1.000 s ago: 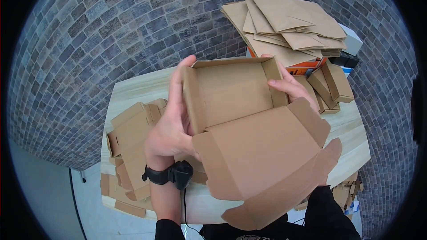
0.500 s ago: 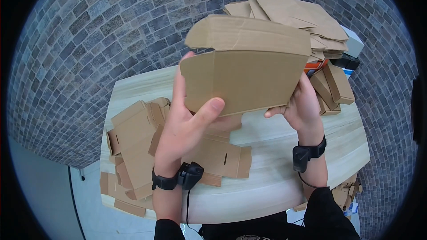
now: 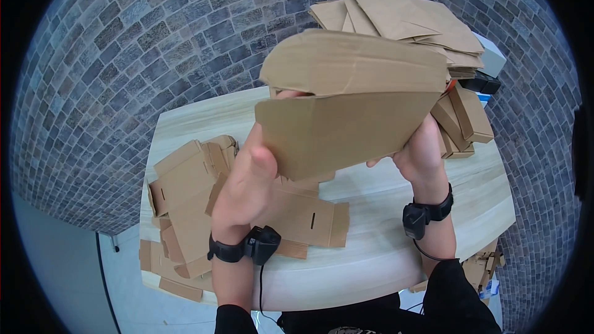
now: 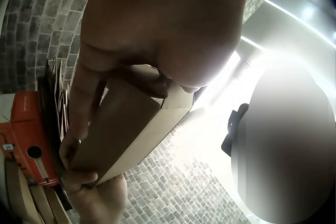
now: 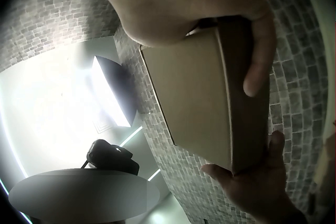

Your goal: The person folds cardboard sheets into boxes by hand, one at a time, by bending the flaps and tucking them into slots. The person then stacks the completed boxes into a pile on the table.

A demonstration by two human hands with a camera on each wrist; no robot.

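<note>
Above the table, a brown cardboard box is held up between both hands, its lid swung over the tray part. The lid's long front flap sticks out past the far edge, with a rounded end at left. My left hand grips the left end, thumb raised beside the lid; fingertips show in the gap under the flap. Around the right end, my right hand holds on, its fingers mostly hidden by the box in the head view. In the right wrist view, a right-hand finger lies along the box's side wall.
Flat cardboard blanks are piled at the table's left, and another slotted blank lies below the hands. Kraft paper sheets or bags are stacked at the back right over an orange box. Folded boxes sit beside it.
The lid, which hung open toward the body, has swung up over the tray. Since the middle frame, the left thumb has lifted off the lid and left fingers have gone under the flap.
</note>
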